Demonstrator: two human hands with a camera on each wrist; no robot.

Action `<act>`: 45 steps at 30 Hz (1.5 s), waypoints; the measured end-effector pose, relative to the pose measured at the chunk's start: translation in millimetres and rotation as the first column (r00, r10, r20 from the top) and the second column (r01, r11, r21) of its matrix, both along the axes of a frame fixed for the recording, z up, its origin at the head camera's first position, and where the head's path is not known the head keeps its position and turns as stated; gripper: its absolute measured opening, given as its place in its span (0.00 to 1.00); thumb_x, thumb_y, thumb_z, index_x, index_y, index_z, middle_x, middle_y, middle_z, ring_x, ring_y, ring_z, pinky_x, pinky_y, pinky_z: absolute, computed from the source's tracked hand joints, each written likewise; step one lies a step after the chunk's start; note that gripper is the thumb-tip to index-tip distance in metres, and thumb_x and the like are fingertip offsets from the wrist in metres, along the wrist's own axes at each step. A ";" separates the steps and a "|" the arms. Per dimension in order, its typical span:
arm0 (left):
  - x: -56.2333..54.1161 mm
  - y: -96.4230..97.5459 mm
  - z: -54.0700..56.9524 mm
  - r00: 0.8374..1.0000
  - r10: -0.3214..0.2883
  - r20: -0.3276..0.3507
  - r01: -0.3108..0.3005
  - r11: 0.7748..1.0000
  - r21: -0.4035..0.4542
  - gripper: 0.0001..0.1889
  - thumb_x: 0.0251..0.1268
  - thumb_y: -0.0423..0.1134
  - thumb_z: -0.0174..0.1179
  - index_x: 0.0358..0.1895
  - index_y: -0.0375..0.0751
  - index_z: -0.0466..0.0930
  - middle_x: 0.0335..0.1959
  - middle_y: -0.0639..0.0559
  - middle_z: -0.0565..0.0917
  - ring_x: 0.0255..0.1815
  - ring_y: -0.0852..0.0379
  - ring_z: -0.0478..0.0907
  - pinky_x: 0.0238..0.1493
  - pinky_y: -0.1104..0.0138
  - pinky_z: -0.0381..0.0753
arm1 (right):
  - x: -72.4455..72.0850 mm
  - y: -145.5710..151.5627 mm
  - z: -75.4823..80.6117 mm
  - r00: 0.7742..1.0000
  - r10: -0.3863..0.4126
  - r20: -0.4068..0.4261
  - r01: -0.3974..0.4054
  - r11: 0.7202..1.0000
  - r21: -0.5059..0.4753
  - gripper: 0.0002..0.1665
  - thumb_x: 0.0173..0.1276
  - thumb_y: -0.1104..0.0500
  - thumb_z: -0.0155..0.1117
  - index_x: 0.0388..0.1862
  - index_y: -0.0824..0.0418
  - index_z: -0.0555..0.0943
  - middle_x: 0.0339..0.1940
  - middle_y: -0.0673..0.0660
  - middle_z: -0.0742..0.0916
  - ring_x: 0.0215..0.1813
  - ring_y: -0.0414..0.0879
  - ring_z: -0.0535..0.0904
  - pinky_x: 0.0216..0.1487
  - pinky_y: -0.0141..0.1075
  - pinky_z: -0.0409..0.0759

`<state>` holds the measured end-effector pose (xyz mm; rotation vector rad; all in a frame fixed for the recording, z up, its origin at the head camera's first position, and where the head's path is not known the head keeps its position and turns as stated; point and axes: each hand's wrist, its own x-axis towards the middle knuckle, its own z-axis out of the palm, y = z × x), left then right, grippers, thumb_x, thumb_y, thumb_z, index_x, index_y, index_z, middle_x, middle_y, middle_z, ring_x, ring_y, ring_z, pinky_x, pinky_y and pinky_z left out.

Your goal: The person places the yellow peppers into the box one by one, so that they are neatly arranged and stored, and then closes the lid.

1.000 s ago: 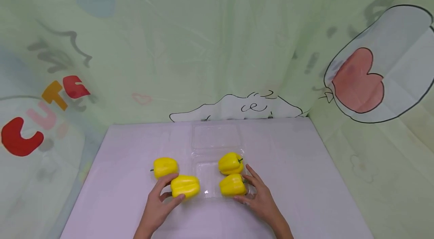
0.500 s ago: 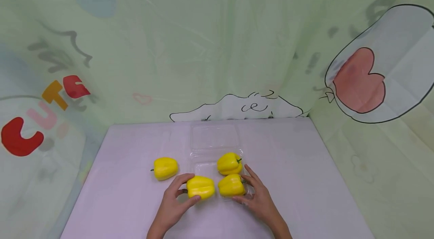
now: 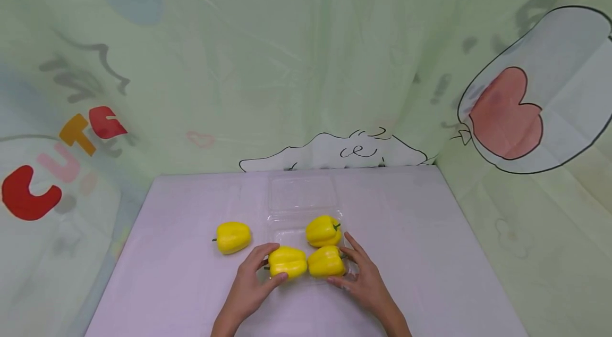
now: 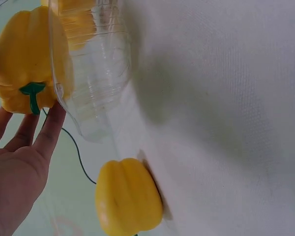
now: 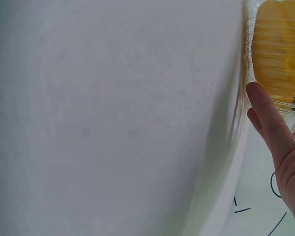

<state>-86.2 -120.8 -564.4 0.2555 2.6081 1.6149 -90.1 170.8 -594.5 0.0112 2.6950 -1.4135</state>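
Note:
My left hand (image 3: 251, 281) grips a yellow bell pepper (image 3: 288, 262) between thumb and fingers, over the near left part of a clear plastic clamshell container (image 3: 283, 236). In the left wrist view this pepper's green stem (image 4: 33, 93) points toward the palm, and the container wall overlaps its side. Two more yellow peppers sit in the container's right half, one far (image 3: 323, 230) and one near (image 3: 326, 261). My right hand (image 3: 367, 276) holds the container's near right corner, thumb in front. In the right wrist view a finger (image 5: 270, 118) lies along the ribbed outer wall.
Left of the container, another yellow pepper (image 3: 233, 237) lies on the white table (image 3: 421, 252), stem to the left. The container's lid (image 3: 303, 193) is folded back toward the rear. A printed pale green curtain (image 3: 268, 76) stands behind the table and along its sides.
My left hand has carried its pepper to the right, from the container's left edge to beside the near right pepper. The right hand has stayed at the container's corner, which shifted slightly left.

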 end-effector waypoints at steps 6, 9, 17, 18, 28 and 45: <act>-2.6 -0.1 -2.1 0.999 -0.040 -0.016 0.039 0.998 -0.056 0.33 0.64 0.48 0.75 0.72 0.53 0.76 0.68 0.56 0.80 0.67 0.53 0.81 0.69 0.56 0.85 | 0.5 -0.1 1.3 1.000 -0.002 0.003 0.002 1.000 0.002 0.47 0.52 0.48 0.88 0.71 0.54 0.80 0.89 0.51 0.63 0.78 0.59 0.76 0.72 0.56 0.82; -3.8 -0.1 -3.7 0.998 -0.047 -0.028 0.044 0.994 -0.103 0.33 0.64 0.48 0.75 0.73 0.51 0.76 0.69 0.57 0.80 0.68 0.55 0.81 0.71 0.56 0.83 | 0.7 -0.2 1.5 1.000 0.000 -0.002 0.000 1.000 0.007 0.47 0.52 0.49 0.88 0.71 0.55 0.80 0.89 0.52 0.63 0.79 0.59 0.75 0.72 0.56 0.81; -6.0 -0.6 -8.2 0.992 -0.088 -0.087 0.065 0.971 -0.231 0.34 0.64 0.52 0.74 0.72 0.50 0.77 0.70 0.57 0.79 0.72 0.54 0.77 0.76 0.51 0.78 | 1.0 -0.3 0.6 1.000 -0.001 -0.008 0.001 1.000 -0.002 0.47 0.52 0.50 0.89 0.71 0.54 0.80 0.89 0.52 0.63 0.80 0.60 0.73 0.70 0.55 0.83; -6.2 -0.6 -8.9 0.990 -0.097 -0.104 0.069 0.966 -0.250 0.33 0.64 0.52 0.74 0.71 0.50 0.77 0.70 0.56 0.79 0.72 0.53 0.77 0.75 0.51 0.79 | 0.8 -0.3 0.3 1.000 -0.001 -0.007 0.001 1.000 -0.004 0.47 0.52 0.50 0.89 0.71 0.54 0.80 0.89 0.52 0.63 0.80 0.60 0.73 0.70 0.55 0.84; -10.3 0.2 -13.5 0.981 -0.153 -0.122 0.102 0.930 -0.353 0.34 0.65 0.53 0.73 0.72 0.47 0.76 0.70 0.53 0.77 0.72 0.53 0.76 0.76 0.54 0.78 | 0.8 0.5 -3.2 1.000 -0.001 -0.005 0.001 1.000 -0.008 0.47 0.52 0.48 0.88 0.71 0.54 0.80 0.89 0.50 0.63 0.76 0.59 0.78 0.66 0.56 0.86; -9.3 1.8 -13.6 0.980 -0.133 -0.149 0.067 0.922 -0.382 0.36 0.65 0.55 0.72 0.73 0.43 0.78 0.71 0.51 0.79 0.71 0.52 0.78 0.73 0.53 0.81 | 0.0 0.1 -3.8 1.000 0.000 -0.012 0.001 1.000 0.005 0.47 0.52 0.46 0.88 0.71 0.53 0.80 0.89 0.51 0.63 0.78 0.59 0.76 0.70 0.56 0.84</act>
